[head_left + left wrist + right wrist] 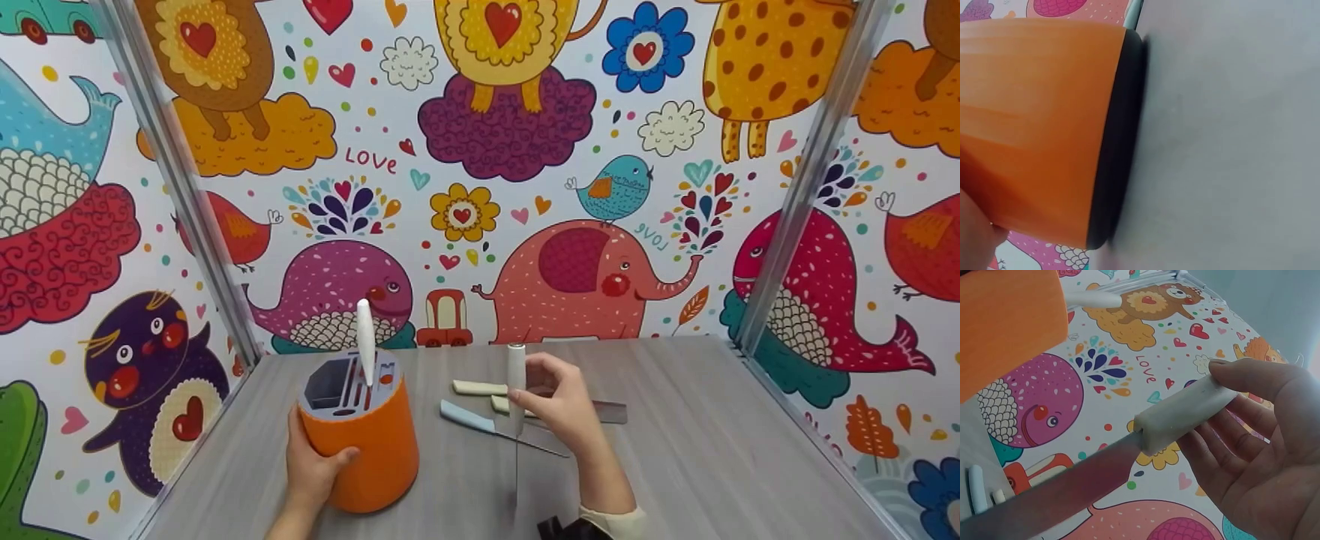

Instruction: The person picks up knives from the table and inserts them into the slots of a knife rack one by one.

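Held knife [517, 418]: right hand [562, 397] pinches handle [1185, 413], blade [1072, 478] toward 6 o'clock, presumably for insertion.
Knife block [382, 450]: knife's 9 o'clock; left hand [315, 469] clamps wall [1039, 101], apparently for steadiness.

Orange container [1039, 124] with black base [1118, 138]

Head looks down; close, apparently tilted wrist views share the holder [1041, 129].

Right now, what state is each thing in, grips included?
Holder: upright on table
White handle: sticking up from holder
Held knife: upright, blade down, outside holder
Left grip: curled round holder
Right grip: holding held knife
Blue knife: lying on table
Two cream-handled knives: lying, partly hidden
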{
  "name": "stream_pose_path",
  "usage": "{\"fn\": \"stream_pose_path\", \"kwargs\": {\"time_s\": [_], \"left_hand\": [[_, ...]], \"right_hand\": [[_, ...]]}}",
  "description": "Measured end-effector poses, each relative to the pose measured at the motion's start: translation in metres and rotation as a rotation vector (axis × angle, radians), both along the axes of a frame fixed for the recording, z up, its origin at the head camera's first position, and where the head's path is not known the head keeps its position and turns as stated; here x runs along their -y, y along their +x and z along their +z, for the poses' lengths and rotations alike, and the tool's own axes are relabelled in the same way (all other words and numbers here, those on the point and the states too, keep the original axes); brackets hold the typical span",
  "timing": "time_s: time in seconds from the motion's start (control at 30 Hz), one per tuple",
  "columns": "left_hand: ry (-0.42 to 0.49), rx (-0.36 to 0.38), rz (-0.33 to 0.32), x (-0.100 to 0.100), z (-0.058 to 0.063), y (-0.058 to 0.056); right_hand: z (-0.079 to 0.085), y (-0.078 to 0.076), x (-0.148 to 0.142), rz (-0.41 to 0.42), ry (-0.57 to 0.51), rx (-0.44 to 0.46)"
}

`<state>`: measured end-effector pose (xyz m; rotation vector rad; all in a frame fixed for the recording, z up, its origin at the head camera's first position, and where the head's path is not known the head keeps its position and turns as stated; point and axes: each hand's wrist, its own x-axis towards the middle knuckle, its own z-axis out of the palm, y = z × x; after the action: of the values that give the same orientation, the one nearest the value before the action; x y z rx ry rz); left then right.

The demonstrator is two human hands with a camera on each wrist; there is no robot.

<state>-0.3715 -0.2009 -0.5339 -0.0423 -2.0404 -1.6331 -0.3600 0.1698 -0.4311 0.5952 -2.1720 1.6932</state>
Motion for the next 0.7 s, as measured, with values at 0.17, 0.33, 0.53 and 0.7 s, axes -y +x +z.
{"fn": "stream_pose_path", "kwargs": {"time_s": [0.17,0.33,0.53,0.7], "left_hand": [[0.069,-0.159,0.046,-0.003,0.009,0.006],[0.128,-0.313,0.130,-0.013,0.029,0.017],[0.184,-0.438,0.142,-0.022,0.053,0.025],[0.129,-0.498,0.190,-0.030,0.065,0.037]], "right_hand": [[0.001,0.002,0.009,0.032,-0.016,-0.011],[0.002,0.006,0.019,0.063,-0.038,0.001],[0.007,0.012,0.031,0.043,-0.025,0.020],[0.019,0.025,0.043,0.058,-0.010,0.042]]}}
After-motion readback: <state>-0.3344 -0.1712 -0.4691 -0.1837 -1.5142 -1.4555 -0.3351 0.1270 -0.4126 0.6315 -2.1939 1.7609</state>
